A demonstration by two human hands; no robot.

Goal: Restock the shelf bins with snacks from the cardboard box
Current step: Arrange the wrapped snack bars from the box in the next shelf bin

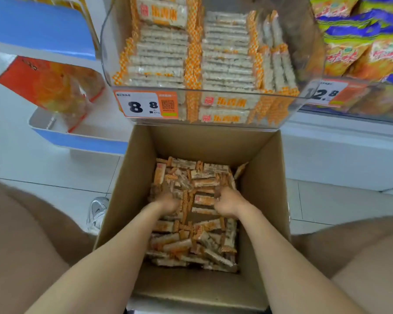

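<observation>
An open cardboard box stands on the floor between my knees, its bottom covered with loose orange-and-white snack bars. Both my hands are deep inside it. My left hand digs into the pile with its fingers curled among the bars. My right hand does the same a little to the right; its fingertips are hidden in the bars. Right above the box is a clear shelf bin holding two neat rows of the same snack bars and a few standing at its right side.
A price tag reading 8.8 is stuck on the bin's front. The bin to the right holds yellow and purple snack bags. At left, an orange packet sits on a blue-and-white shelf. A white shoe is beside the box.
</observation>
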